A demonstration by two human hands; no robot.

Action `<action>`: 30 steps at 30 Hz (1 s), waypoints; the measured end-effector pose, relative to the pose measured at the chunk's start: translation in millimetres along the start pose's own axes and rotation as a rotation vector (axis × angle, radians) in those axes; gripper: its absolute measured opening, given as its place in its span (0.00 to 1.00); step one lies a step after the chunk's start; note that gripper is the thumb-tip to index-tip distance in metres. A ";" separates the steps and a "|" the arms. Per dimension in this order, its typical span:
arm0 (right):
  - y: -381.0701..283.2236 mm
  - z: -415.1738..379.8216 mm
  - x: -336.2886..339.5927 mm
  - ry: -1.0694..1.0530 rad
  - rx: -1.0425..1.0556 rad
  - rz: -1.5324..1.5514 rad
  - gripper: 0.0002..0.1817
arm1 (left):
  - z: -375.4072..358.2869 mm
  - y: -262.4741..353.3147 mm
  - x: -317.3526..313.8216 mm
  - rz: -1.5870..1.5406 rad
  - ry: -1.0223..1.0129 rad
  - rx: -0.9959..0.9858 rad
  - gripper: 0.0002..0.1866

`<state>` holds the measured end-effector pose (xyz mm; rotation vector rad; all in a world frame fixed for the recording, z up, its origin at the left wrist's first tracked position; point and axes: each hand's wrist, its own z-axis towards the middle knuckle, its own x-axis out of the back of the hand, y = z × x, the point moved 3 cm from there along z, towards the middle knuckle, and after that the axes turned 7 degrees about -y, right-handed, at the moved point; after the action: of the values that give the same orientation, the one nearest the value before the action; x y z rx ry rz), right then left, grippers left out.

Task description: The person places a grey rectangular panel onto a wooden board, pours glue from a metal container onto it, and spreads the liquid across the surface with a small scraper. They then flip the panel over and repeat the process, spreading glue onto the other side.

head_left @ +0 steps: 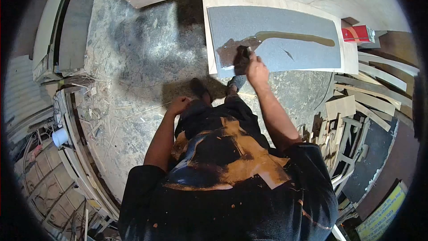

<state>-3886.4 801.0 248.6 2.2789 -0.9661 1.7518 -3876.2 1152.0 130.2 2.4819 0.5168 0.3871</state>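
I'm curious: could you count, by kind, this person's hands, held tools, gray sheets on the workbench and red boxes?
Hands: 2 (left hand, right hand)
Held tools: 1 (dark spreader)
Gray sheets: 1 (gray sheet)
Red boxes: 1 (red box)
Total: 5

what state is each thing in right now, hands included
Grey rectangular sheet: flat on the pale wooden board, partly coated
Brown smeared coating: spread raggedly at the left, a long streak at the right
Small dark-headed hand tool: held at the coating, contact unclear
Right hand: closed on the tool
Left hand: curled, nothing visible in it
Red rectangular box: open or shut unclear
Pale wood offcuts: loosely piled
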 end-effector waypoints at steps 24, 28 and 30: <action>-64.5 37.2 14.1 -0.150 0.522 -0.171 0.23 | -21.2 -39.8 3.0 -0.303 0.087 0.141 0.16; -37.2 -11.1 -41.7 -0.072 0.709 -0.273 0.23 | -18.4 -29.7 8.9 -0.224 0.103 0.072 0.16; -33.8 -45.1 -35.4 -0.146 0.724 -0.231 0.23 | -20.2 -23.2 7.1 -0.329 0.164 0.039 0.16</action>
<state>-3910.3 862.7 241.1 2.8003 -0.0367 2.0788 -3884.0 1182.4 133.9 2.3561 0.9912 0.4512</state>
